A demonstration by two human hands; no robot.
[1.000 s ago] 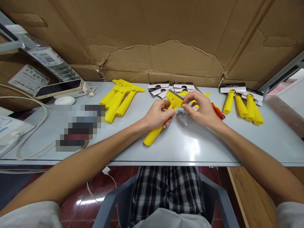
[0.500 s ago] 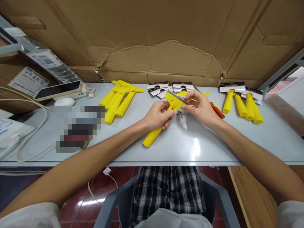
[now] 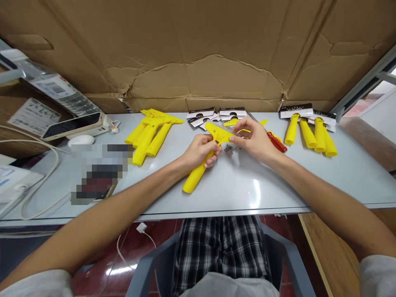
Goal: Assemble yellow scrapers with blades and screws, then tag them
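My left hand [image 3: 202, 152] is wrapped around the neck of a yellow scraper [image 3: 195, 176], its handle slanting toward me. With thumb and fingertips, my right hand [image 3: 255, 138] pinches the right end of the scraper's wide head, along its edge. A thin grey blade shows faintly along that edge, partly hidden by the fingers. Just below the head, a small heap of screws [image 3: 229, 149] lies on the table. A screwdriver with a red handle [image 3: 276, 142] rests to the right of my right hand.
Several yellow scrapers [image 3: 145, 142] are piled at left. More scrapers with black-and-white card covers [image 3: 296, 110] lie at right. Further cards [image 3: 201, 113] sit behind my hands. A phone [image 3: 72, 127], cables and a bottle stand far left. Cardboard [image 3: 216, 82] closes off the back.
The camera view has shifted slightly. The scraper's head has tilted a little, so less of the grey blade shows. Both hands keep nearly the same hold.
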